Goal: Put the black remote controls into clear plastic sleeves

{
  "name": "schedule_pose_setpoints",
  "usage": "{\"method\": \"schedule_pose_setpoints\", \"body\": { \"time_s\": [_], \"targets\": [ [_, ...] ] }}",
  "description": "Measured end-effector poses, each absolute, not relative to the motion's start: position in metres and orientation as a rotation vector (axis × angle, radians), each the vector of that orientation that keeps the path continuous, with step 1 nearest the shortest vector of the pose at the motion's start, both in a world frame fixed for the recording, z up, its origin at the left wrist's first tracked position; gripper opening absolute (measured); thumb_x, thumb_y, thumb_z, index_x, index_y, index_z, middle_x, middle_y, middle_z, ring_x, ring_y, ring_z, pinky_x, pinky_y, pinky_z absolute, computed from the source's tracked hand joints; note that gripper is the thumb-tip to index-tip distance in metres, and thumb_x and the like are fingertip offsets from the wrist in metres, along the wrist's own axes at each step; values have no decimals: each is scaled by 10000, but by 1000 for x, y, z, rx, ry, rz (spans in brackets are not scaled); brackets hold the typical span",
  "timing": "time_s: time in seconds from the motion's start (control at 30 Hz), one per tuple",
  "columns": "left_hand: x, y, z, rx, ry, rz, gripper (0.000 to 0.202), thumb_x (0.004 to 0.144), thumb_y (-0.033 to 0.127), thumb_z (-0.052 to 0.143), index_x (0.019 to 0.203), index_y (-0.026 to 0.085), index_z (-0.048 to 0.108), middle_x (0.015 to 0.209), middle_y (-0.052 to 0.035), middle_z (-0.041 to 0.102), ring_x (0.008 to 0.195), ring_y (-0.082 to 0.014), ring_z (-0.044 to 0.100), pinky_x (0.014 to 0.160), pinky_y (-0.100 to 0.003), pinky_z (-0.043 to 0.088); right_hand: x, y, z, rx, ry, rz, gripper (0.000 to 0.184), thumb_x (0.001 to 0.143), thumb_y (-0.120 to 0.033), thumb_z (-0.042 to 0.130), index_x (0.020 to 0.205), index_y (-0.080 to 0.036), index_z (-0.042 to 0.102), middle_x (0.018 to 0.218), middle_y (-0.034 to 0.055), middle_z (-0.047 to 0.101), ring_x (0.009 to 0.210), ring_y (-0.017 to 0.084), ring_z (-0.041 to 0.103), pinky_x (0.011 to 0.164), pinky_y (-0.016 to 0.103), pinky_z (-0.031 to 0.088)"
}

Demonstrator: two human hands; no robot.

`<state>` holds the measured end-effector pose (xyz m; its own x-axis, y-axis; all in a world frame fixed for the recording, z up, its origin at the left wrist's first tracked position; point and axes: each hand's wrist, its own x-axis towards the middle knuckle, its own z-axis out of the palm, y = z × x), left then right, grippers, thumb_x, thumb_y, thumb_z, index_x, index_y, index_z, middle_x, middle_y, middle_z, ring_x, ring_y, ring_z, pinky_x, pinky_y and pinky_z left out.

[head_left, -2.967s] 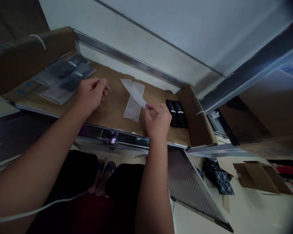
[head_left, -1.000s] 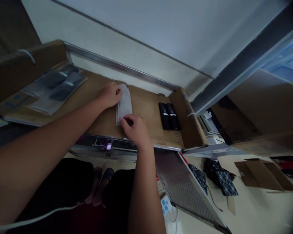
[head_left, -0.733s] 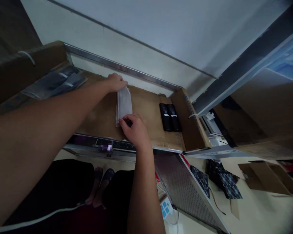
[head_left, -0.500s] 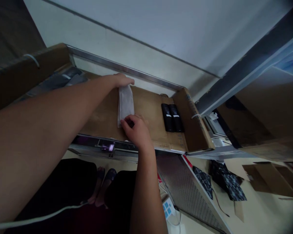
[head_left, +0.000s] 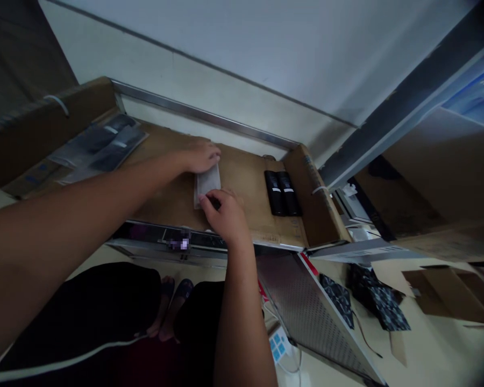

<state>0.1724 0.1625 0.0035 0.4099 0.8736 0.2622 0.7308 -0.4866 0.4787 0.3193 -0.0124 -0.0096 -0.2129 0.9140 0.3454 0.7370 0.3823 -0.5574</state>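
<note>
**Two hands press a white pouch flat on a cardboard-lined table**

A small white pouch (head_left: 207, 183) lies flat on the brown cardboard sheet (head_left: 246, 180) that covers the table, near its middle. The left hand (head_left: 199, 155) rests palm-down over the pouch's far end, fingers together and flat, gripping nothing. The right hand (head_left: 226, 215) sits at the near end, fingertips bunched and pressing on the pouch's near edge; whether it pinches the edge or only pins it cannot be told.

Judging by this, the step in hand looks like flattening or folding the pouch. The next move would call for steady downward pressure from the far hand while the near hand works the edge, so the light material does not slip.

To the right, well apart, two black bars (head_left: 281, 192) lie side by side against a cardboard wall (head_left: 318, 201). At far left lie clear bags with dark contents (head_left: 100, 146). A metal rail (head_left: 201, 114) runs along the table's far edge.
</note>
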Motion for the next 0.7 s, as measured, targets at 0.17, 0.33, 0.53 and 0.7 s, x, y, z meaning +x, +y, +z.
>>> {"method": "schedule_pose_setpoints", "body": {
  "time_s": [0.17, 0.33, 0.53, 0.7],
  "targets": [
    [171, 138, 21, 2447, 1410, 734, 349, 1038, 291, 434, 1264, 143, 656, 1422, -116, 619, 1284, -206, 504, 1175, -406, 329, 326, -14, -11, -1366, -1783, 377, 391, 1043, -421, 520, 791, -200, 719, 760, 21, 668, 772, 164, 610, 734, 277, 413],
    [122, 97, 53, 2427, 1644, 790, 324, 1007, 264, 444, 1225, 138, 649, 1305, -119, 663, 1137, -198, 548, 1075, -365, 414, 334, -11, -17, -1374, -1336, 417, 499, 1028, -511, 451, 776, -165, 708, 674, 5, 625, 680, 155, 567, 671, 271, 394],
    [5, 109, 44, 2266, 2176, 548, 415, 709, 418, 843, 706, 163, 515, 698, 20, 571, 948, -180, 555, 847, -298, 375, 330, -6, -16, -1397, -1222, 459, 491, 979, -522, 482, 761, -153, 721, 609, -10, 573, 640, 156, 519, 635, 274, 361],
    [-25, 145, 7, 2347, 1826, 726, 550, 587, 453, 881, 512, 208, 394, 445, 153, 137, 605, -71, 429, 682, -240, 257, 327, -8, -13, -1418, -1248, 413, 464, 964, -493, 502, 727, -156, 717, 595, -7, 562, 649, 163, 516, 648, 279, 352]
  ]
}}
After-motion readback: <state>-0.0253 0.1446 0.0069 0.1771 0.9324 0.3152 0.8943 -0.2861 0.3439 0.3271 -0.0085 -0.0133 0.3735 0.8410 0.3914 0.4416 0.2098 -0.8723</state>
